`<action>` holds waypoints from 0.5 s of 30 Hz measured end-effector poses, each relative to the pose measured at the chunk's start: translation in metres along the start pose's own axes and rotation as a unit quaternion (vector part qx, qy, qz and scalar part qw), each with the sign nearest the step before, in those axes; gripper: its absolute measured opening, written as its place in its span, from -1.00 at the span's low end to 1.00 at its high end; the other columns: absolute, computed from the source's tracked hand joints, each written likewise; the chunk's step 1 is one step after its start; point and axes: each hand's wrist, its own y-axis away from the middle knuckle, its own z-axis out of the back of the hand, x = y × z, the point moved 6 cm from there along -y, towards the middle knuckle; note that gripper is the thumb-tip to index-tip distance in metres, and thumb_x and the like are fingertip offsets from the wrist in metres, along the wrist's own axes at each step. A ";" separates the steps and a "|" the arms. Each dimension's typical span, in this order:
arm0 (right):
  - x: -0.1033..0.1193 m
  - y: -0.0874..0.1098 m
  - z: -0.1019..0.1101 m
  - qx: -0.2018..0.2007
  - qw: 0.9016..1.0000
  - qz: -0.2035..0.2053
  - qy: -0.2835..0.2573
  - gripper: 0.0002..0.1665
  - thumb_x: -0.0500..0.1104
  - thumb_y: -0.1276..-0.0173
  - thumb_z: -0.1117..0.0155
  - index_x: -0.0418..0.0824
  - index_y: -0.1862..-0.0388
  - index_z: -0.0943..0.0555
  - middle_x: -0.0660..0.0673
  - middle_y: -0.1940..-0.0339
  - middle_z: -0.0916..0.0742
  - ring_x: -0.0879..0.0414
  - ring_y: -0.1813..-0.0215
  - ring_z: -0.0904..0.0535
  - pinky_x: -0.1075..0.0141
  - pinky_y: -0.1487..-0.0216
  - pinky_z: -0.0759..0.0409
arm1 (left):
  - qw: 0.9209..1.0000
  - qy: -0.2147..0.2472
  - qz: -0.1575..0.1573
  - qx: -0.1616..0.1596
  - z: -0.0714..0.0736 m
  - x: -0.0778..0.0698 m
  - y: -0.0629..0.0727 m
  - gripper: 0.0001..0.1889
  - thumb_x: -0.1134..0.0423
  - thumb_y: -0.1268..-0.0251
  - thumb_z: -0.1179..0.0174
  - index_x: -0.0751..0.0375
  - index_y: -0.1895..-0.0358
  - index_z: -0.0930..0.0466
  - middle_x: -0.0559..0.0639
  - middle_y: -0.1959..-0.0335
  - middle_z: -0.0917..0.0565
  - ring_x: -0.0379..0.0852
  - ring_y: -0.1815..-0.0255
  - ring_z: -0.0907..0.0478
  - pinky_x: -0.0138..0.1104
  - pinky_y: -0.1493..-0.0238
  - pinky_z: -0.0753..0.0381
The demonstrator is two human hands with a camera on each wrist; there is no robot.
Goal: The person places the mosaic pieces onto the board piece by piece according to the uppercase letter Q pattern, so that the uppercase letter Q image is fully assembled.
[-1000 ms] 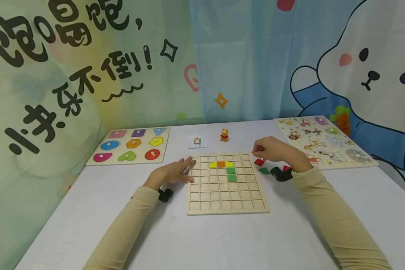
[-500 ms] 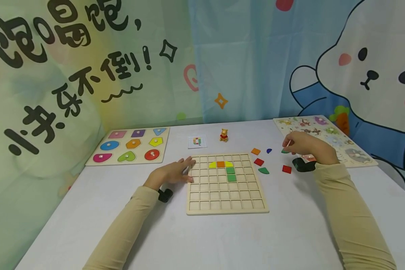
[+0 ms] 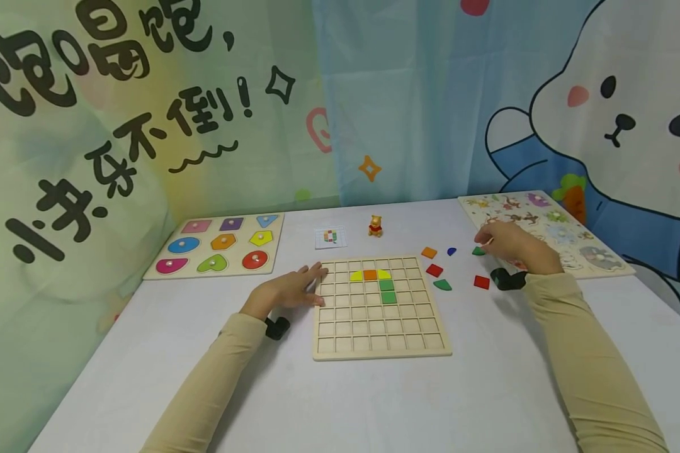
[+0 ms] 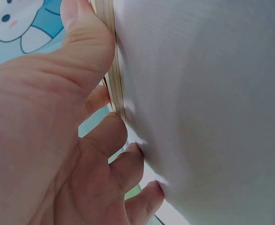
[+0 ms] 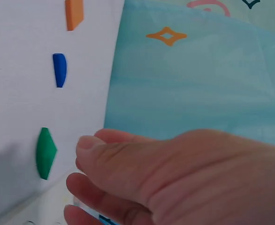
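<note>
Head view: A person in tan sleeves works at a white-covered bench (image 3: 374, 402), left hand (image 3: 289, 287) spread at the left edge of a gridded wooden board (image 3: 351, 327), near its far left corner, probably to keep it from sliding. Two yellow pieces (image 3: 356, 276), an orange square (image 3: 370, 275) and two green squares (image 3: 386, 285) sit in the grid's far half. Off the board's right edge lie six loose pieces, among them an orange tile (image 3: 429, 252), a blue half-round (image 3: 451, 251) and two red tiles (image 3: 434, 270), apparently laid flat and apart for easy pickup. Toward the bench's far edge, a small patterned card (image 3: 330, 237) faces up, seemingly for ready viewing.

Left wrist view: The thumb and separated fingers line the board's side; the fingertips' exact contact cannot be made out.

Right wrist view: The right hand (image 5: 142, 173) hovers just beside a green piece (image 5: 45, 153), thumb near forefinger, the other fingers loosely bent. Nothing shows between them; the piece rests on the cloth, apparently ungrasped.
</note>
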 end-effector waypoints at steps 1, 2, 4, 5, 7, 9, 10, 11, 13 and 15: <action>-0.001 0.000 -0.002 0.008 1.000 0.000 0.001 -0.64 -0.36 -0.38 -0.15 -0.51 -0.11 -0.52 -0.48 -0.04 -0.62 -0.31 -0.04 -0.54 -0.16 -0.12 -0.52 | 1.000 0.000 -0.001 0.000 0.000 0.000 0.000 -0.15 -0.10 -0.29 -0.19 0.02 -0.57 0.00 0.02 -0.62 0.09 0.14 -0.61 0.16 0.09 -0.51 0.00; -0.002 -0.001 -0.005 0.017 1.000 -0.001 0.001 -0.62 -0.36 -0.38 -0.16 -0.51 -0.14 -0.52 -0.50 -0.08 -0.60 -0.34 -0.08 -0.52 -0.18 -0.14 -0.50 | 1.000 -0.001 -0.002 0.000 0.000 0.000 0.000 -0.15 -0.10 -0.30 -0.19 0.03 -0.57 0.00 0.02 -0.62 0.09 0.14 -0.61 0.16 0.09 -0.51 0.00; -0.004 -0.002 -0.009 0.031 0.999 0.002 0.006 -0.59 -0.36 -0.37 -0.17 -0.50 -0.18 -0.51 -0.51 -0.14 -0.58 -0.38 -0.15 -0.49 -0.23 -0.19 -0.45 | 1.000 -0.001 -0.002 0.001 0.000 0.000 0.000 -0.14 -0.10 -0.29 -0.19 0.02 -0.57 0.00 0.02 -0.62 0.10 0.14 -0.61 0.16 0.09 -0.51 0.01; -0.005 -0.003 -0.011 0.037 0.999 0.002 0.010 -0.58 -0.37 -0.37 -0.17 -0.50 -0.19 -0.51 -0.51 -0.16 -0.57 -0.39 -0.16 -0.49 -0.24 -0.21 -0.43 | 1.000 -0.002 -0.002 0.001 0.000 0.000 0.000 -0.14 -0.10 -0.29 -0.19 0.02 -0.57 0.00 0.02 -0.62 0.09 0.14 -0.61 0.16 0.09 -0.51 0.00; -0.004 -0.003 -0.013 0.042 0.999 0.005 0.021 -0.57 -0.37 -0.36 -0.17 -0.50 -0.18 -0.51 -0.52 -0.17 -0.57 -0.40 -0.18 -0.47 -0.25 -0.22 -0.41 | 1.000 -0.002 -0.004 0.001 0.000 0.000 0.000 -0.14 -0.10 -0.29 -0.19 0.02 -0.57 0.00 0.02 -0.62 0.10 0.14 -0.61 0.16 0.09 -0.51 0.00; -0.004 -0.004 -0.014 0.043 0.998 0.012 0.034 -0.58 -0.39 -0.35 -0.16 -0.52 -0.17 -0.51 -0.53 -0.17 -0.57 -0.41 -0.19 -0.47 -0.26 -0.23 -0.40 | 1.000 -0.003 -0.007 -0.001 0.000 -0.001 0.000 -0.15 -0.09 -0.30 -0.19 0.02 -0.57 -0.01 0.03 -0.62 0.09 0.15 -0.61 0.15 0.09 -0.51 -0.01; -0.003 -0.004 -0.014 0.044 0.998 0.015 0.039 -0.58 -0.40 -0.34 -0.16 -0.53 -0.16 -0.51 -0.53 -0.16 -0.57 -0.41 -0.19 -0.47 -0.25 -0.23 -0.40 | 1.000 -0.004 -0.009 -0.001 0.000 -0.001 0.000 -0.15 -0.09 -0.30 -0.19 0.02 -0.57 0.00 0.03 -0.62 0.09 0.15 -0.61 0.15 0.08 -0.51 -0.01; -0.002 -0.005 -0.015 0.043 0.998 0.016 0.041 -0.59 -0.40 -0.33 -0.15 -0.53 -0.15 -0.52 -0.53 -0.15 -0.58 -0.41 -0.18 -0.48 -0.25 -0.23 -0.41 | 1.000 -0.004 -0.011 -0.002 0.001 -0.001 0.000 -0.16 -0.08 -0.31 -0.19 0.03 -0.57 0.00 0.04 -0.62 0.09 0.15 -0.61 0.14 0.08 -0.51 -0.02; 0.000 -0.005 -0.015 0.040 0.998 0.017 0.046 -0.60 -0.40 -0.33 -0.15 -0.54 -0.14 -0.53 -0.52 -0.14 -0.59 -0.39 -0.16 -0.50 -0.24 -0.23 -0.42 | 1.000 -0.005 -0.013 -0.003 0.001 -0.002 0.000 -0.16 -0.07 -0.32 -0.19 0.04 -0.57 0.00 0.06 -0.61 0.09 0.16 -0.60 0.14 0.08 -0.51 -0.02; 0.001 -0.005 -0.015 0.037 0.998 0.021 0.053 -0.61 -0.40 -0.33 -0.16 -0.54 -0.12 -0.53 -0.51 -0.12 -0.61 -0.37 -0.15 -0.51 -0.23 -0.21 -0.43 | 1.000 -0.004 -0.011 -0.003 0.001 -0.002 0.001 -0.16 -0.07 -0.32 -0.19 0.04 -0.57 0.00 0.05 -0.61 0.09 0.15 -0.60 0.14 0.08 -0.51 -0.02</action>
